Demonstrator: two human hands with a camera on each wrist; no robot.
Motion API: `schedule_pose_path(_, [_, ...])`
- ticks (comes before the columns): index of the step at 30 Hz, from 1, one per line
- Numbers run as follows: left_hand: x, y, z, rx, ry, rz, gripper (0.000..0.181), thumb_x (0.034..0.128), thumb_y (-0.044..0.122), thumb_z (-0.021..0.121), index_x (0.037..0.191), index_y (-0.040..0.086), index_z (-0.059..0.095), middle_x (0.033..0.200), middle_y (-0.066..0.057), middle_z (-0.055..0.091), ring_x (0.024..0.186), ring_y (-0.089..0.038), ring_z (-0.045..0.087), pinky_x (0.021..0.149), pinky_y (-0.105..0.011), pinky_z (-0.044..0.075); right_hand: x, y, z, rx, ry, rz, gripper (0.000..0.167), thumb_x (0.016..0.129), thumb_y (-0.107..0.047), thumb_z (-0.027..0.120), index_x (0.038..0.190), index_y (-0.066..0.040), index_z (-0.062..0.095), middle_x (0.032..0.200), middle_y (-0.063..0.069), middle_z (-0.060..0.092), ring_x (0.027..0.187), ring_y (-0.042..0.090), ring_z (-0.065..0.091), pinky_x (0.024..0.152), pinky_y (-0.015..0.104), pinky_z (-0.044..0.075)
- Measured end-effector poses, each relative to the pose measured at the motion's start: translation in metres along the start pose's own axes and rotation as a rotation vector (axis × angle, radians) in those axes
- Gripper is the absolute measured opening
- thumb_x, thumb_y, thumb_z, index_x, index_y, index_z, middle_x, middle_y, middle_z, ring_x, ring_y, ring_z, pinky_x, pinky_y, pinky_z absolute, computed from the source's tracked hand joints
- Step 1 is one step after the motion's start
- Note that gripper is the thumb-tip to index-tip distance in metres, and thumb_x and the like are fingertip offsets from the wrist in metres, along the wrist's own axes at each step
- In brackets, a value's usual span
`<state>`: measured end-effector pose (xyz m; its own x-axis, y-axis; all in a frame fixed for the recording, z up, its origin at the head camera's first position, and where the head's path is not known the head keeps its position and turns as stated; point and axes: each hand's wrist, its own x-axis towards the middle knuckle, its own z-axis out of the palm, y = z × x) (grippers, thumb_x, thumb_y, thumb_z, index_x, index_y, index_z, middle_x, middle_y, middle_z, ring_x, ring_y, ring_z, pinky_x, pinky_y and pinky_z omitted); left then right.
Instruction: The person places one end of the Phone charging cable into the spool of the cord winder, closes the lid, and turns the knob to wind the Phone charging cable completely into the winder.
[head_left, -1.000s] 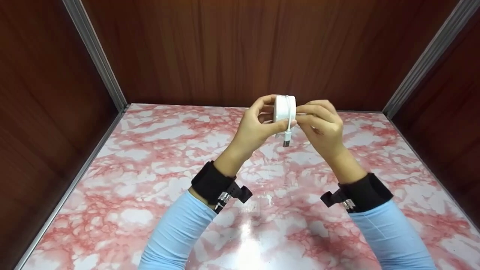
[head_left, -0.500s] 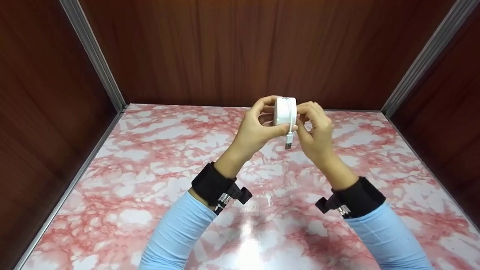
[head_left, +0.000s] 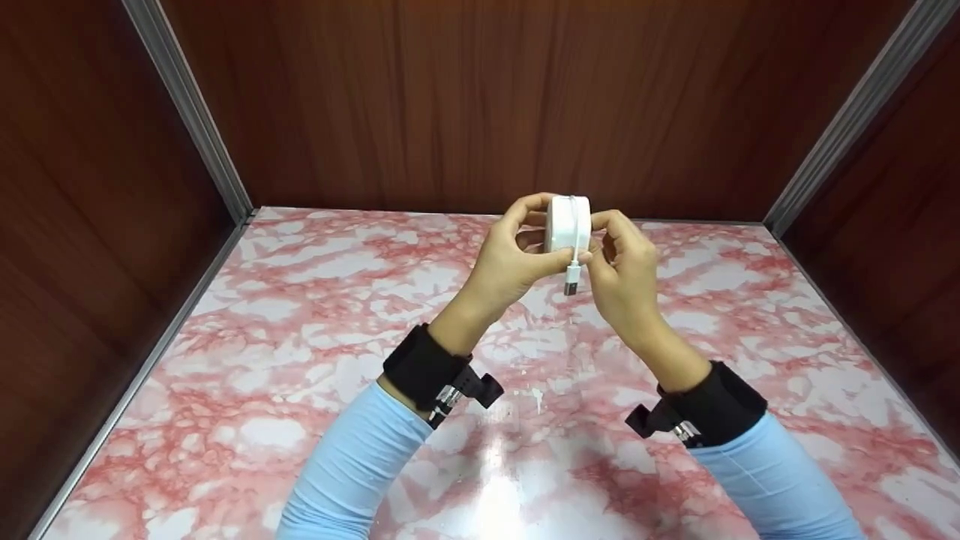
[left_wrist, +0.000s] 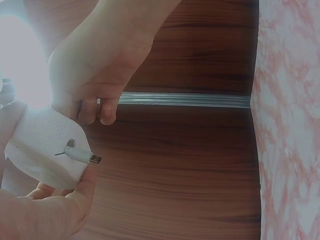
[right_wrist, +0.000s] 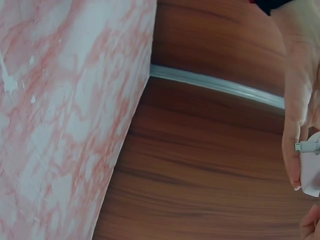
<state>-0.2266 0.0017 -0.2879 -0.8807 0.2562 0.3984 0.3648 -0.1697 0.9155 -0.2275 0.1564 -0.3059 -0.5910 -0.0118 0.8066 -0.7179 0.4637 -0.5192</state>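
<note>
My left hand (head_left: pixel 506 251) grips a white rounded block (head_left: pixel 562 225) raised above the table, thumb in front and fingers behind. A thin white USB cable (head_left: pixel 577 225) runs down the block's narrow side, and its plug (head_left: pixel 571 288) hangs below my left thumb. In the left wrist view the metal-tipped plug (left_wrist: pixel 82 155) sticks out past the block's edge (left_wrist: pixel 45 132). My right hand (head_left: pixel 626 270) is at the block's right side, fingers curled. It seems to pinch the cable there; the block mostly hides that spot. The right wrist view catches only part of the block (right_wrist: pixel 311 175).
A red-and-white marbled table (head_left: pixel 300 360) lies below both hands. Dark wood panels (head_left: pixel 465 105) enclose it at the back and sides, joined by metal corner strips (head_left: pixel 191 112). Each wrist wears a black band with a small camera mount (head_left: pixel 480 386).
My right hand has turned and drawn in toward the block, its thumb now close to my left thumb. My left hand keeps its hold, with the block and plug shifting only slightly.
</note>
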Motion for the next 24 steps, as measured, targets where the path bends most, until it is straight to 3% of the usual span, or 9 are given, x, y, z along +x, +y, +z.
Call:
schedule_pose_path(3, [0.001, 0.001, -0.001, 0.004, 0.025, -0.007, 0.064, 0.0735, 0.003, 0.081, 0.13, 0.007, 0.051, 0.115, -0.014, 0.054, 0.101, -0.023, 0.06, 0.087, -0.029, 0.054, 0.002, 0.003, -0.001, 0.083, -0.034, 0.024, 0.004, 0.089, 0.006, 0.06, 0.093, 0.006, 0.061, 0.08, -0.006, 0.053, 0.064, 0.009, 0.042, 0.056, 0.017, 0.035])
schedule_pose_path(5, [0.001, 0.002, -0.002, 0.002, 0.044, -0.007, 0.063, 0.0737, 0.003, 0.08, 0.13, 0.007, 0.052, 0.116, -0.014, 0.055, 0.101, -0.023, 0.06, 0.088, -0.029, 0.053, 0.004, 0.007, -0.001, 0.161, -0.041, -0.009, 0.006, 0.088, 0.006, 0.062, 0.095, 0.006, 0.06, 0.088, -0.006, 0.056, 0.073, 0.008, 0.048, 0.062, 0.017, 0.042])
schedule_pose_path(7, [0.001, 0.002, -0.002, -0.006, 0.05, -0.007, 0.063, 0.0744, 0.003, 0.079, 0.131, 0.007, 0.052, 0.116, -0.014, 0.055, 0.101, -0.022, 0.06, 0.088, -0.029, 0.052, 0.005, 0.013, -0.001, 0.207, -0.018, -0.098, 0.008, 0.086, 0.008, 0.064, 0.093, 0.006, 0.061, 0.093, -0.001, 0.06, 0.085, 0.008, 0.052, 0.07, 0.019, 0.046])
schedule_pose_path(10, [0.001, 0.003, -0.002, -0.021, 0.028, -0.011, 0.063, 0.076, 0.004, 0.078, 0.132, 0.006, 0.05, 0.118, -0.014, 0.055, 0.102, -0.022, 0.06, 0.087, -0.028, 0.052, 0.008, 0.022, -0.003, 0.182, 0.071, -0.295, 0.005, 0.084, 0.001, 0.069, 0.086, 0.003, 0.065, 0.095, 0.009, 0.064, 0.093, 0.013, 0.054, 0.081, 0.024, 0.045])
schedule_pose_path(14, [0.002, 0.004, -0.001, -0.033, 0.003, -0.018, 0.064, 0.0762, 0.004, 0.079, 0.133, 0.006, 0.049, 0.118, -0.013, 0.054, 0.102, -0.022, 0.06, 0.084, -0.028, 0.053, 0.014, 0.031, -0.004, 0.099, 0.208, -0.513, 0.019, 0.086, -0.016, 0.071, 0.076, 0.0, 0.071, 0.087, 0.011, 0.068, 0.087, 0.021, 0.055, 0.085, 0.025, 0.042])
schedule_pose_path(17, [0.002, 0.003, 0.0, -0.034, -0.007, -0.017, 0.064, 0.0752, 0.003, 0.079, 0.133, 0.006, 0.05, 0.116, -0.013, 0.054, 0.101, -0.022, 0.06, 0.084, -0.028, 0.054, 0.018, 0.035, -0.003, 0.087, 0.278, -0.646, 0.023, 0.085, -0.016, 0.072, 0.069, 0.0, 0.072, 0.082, 0.008, 0.071, 0.08, 0.026, 0.055, 0.081, 0.022, 0.045])
schedule_pose_path(21, [0.001, 0.001, 0.001, -0.022, -0.019, -0.016, 0.065, 0.0738, 0.003, 0.08, 0.132, 0.005, 0.05, 0.115, -0.013, 0.055, 0.1, -0.022, 0.06, 0.085, -0.029, 0.053, 0.021, 0.035, -0.003, 0.098, 0.336, -0.76, 0.023, 0.081, -0.01, 0.076, 0.061, 0.0, 0.071, 0.078, 0.005, 0.073, 0.073, 0.028, 0.054, 0.075, 0.021, 0.047])
schedule_pose_path(24, [0.001, 0.0, 0.001, -0.014, -0.02, -0.015, 0.065, 0.0733, 0.004, 0.081, 0.131, 0.006, 0.051, 0.115, -0.013, 0.055, 0.1, -0.023, 0.06, 0.085, -0.029, 0.053, 0.022, 0.035, -0.003, 0.092, 0.334, -0.767, 0.024, 0.08, -0.011, 0.077, 0.059, -0.001, 0.072, 0.076, 0.004, 0.072, 0.072, 0.027, 0.054, 0.074, 0.021, 0.046])
